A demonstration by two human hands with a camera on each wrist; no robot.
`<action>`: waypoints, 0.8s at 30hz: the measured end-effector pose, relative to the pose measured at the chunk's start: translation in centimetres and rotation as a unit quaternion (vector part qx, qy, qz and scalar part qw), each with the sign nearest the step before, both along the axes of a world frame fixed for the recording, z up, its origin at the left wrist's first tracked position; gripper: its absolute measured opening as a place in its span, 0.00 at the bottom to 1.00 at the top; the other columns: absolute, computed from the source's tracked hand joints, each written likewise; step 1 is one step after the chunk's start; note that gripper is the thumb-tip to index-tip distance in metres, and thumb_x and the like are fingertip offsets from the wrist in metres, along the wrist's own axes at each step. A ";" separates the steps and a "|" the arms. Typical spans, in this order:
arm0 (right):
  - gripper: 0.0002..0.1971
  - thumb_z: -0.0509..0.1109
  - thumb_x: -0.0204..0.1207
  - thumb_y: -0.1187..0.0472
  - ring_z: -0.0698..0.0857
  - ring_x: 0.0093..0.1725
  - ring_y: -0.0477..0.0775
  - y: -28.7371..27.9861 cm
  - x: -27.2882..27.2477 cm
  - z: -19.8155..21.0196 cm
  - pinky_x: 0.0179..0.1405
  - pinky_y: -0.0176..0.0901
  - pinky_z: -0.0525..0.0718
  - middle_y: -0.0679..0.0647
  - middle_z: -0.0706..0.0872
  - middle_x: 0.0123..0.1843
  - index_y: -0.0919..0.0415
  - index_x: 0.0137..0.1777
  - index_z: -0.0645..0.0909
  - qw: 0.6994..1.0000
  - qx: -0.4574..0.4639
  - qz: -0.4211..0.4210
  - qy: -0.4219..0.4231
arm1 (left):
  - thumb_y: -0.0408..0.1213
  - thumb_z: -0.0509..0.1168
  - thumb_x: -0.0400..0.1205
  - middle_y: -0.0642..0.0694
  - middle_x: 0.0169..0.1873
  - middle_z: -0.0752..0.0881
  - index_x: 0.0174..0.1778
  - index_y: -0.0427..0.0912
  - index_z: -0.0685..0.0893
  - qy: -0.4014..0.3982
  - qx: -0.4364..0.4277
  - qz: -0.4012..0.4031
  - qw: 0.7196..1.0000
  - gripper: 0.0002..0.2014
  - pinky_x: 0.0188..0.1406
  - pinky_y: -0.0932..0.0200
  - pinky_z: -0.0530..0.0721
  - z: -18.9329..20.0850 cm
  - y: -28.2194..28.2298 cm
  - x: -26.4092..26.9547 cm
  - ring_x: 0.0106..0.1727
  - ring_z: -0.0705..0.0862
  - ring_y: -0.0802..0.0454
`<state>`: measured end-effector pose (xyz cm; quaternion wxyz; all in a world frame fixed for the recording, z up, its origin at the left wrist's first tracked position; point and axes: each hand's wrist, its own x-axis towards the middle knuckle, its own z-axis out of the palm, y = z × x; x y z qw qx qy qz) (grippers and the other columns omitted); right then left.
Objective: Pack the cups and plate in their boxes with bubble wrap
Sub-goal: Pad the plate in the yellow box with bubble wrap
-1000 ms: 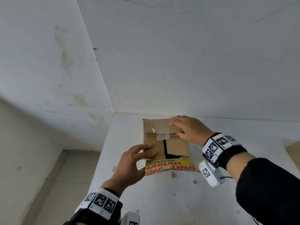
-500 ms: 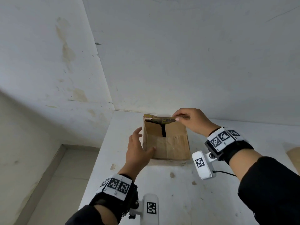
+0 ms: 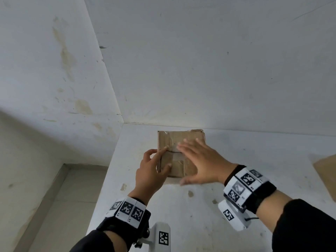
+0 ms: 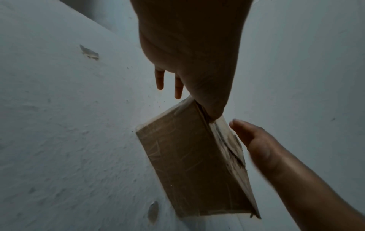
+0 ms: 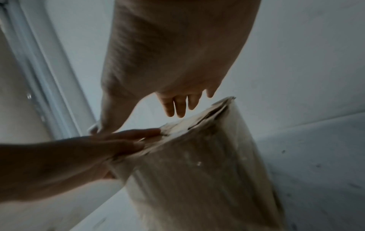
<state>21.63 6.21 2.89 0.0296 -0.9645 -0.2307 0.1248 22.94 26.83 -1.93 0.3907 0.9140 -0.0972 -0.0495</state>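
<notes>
A brown cardboard box (image 3: 174,140) stands on the white table (image 3: 181,215) near the wall corner, its taped top flaps folded down. My left hand (image 3: 152,168) is at the box's left edge, thumb and index finger lying on the top. My right hand (image 3: 200,160) lies flat on the top with its fingers spread and straight. The left wrist view shows the box (image 4: 187,164) from its side, my thumb pressing its top edge. In the right wrist view my straight fingers hover just over the box (image 5: 207,171). No cup, plate or bubble wrap is in view.
Another piece of brown cardboard (image 3: 325,177) lies at the table's right edge. White walls close off the table behind and to the left. The table's left edge drops to a tiled floor (image 3: 54,206). Small chips mark the tabletop in front of the box.
The box has been turned over and its flaps are now down. My right hand moved from the far edge to lie flat on top. My left hand shifted onto the left edge.
</notes>
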 end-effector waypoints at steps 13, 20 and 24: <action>0.23 0.62 0.81 0.62 0.65 0.79 0.58 3.3 -2.3 -0.2 0.79 0.45 0.39 0.57 0.71 0.77 0.63 0.76 0.67 0.998 -0.039 -0.021 -0.047 | 0.56 0.63 0.79 0.53 0.72 0.69 0.73 0.67 0.69 -0.006 0.082 -0.001 0.997 0.25 0.58 0.48 0.80 0.1 -0.2 0.2 0.67 0.74 0.50; 0.10 0.65 0.79 0.56 0.85 0.51 0.43 0.0 -8.2 7.2 0.57 0.45 0.82 0.44 0.88 0.53 0.51 0.57 0.85 0.982 0.154 -0.107 0.010 | 0.59 0.61 0.78 0.47 0.76 0.66 0.74 0.61 0.71 -0.024 0.045 -0.011 0.999 0.27 0.70 0.44 0.70 5.2 1.1 -1.1 0.76 0.66 0.44; 0.07 0.70 0.75 0.56 0.87 0.47 0.36 -3.3 -13.8 16.2 0.52 0.37 0.84 0.38 0.89 0.47 0.47 0.50 0.87 0.929 0.320 -0.126 -0.137 | 0.67 0.66 0.70 0.52 0.75 0.67 0.77 0.56 0.63 -0.212 -0.124 -0.074 0.967 0.41 0.72 0.51 0.71 14.3 2.5 -4.5 0.76 0.67 0.56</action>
